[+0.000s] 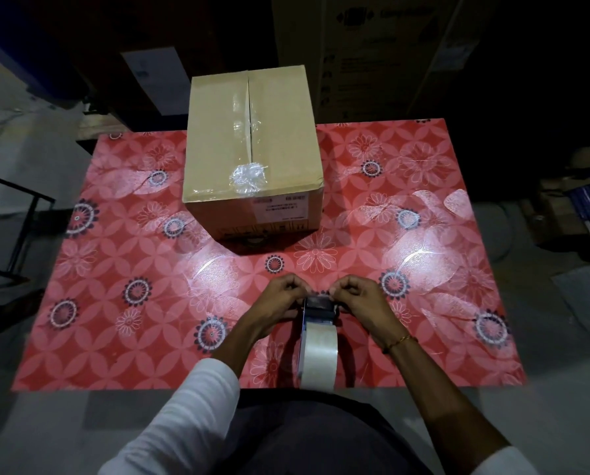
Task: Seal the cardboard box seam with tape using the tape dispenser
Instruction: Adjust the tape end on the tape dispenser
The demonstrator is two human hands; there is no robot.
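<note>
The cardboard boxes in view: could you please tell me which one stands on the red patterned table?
The plain brown cardboard box with clear tape along its top seam stands on the table; the printed cartons sit in the dark behind it.

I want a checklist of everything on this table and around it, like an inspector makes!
Surface: table under a red flowered cover, glossy with glare.
Job's things: cardboard box at the far edge, flaps closed, crumpled clear tape on its top seam; tape dispenser with a clear roll near the front edge.
Clutter: nothing seen.
Grippers: left hand and right hand both pinch at the dispenser's front end.
Cables: nothing seen.
Surroundings: dark room, stacked cartons behind the table.
</note>
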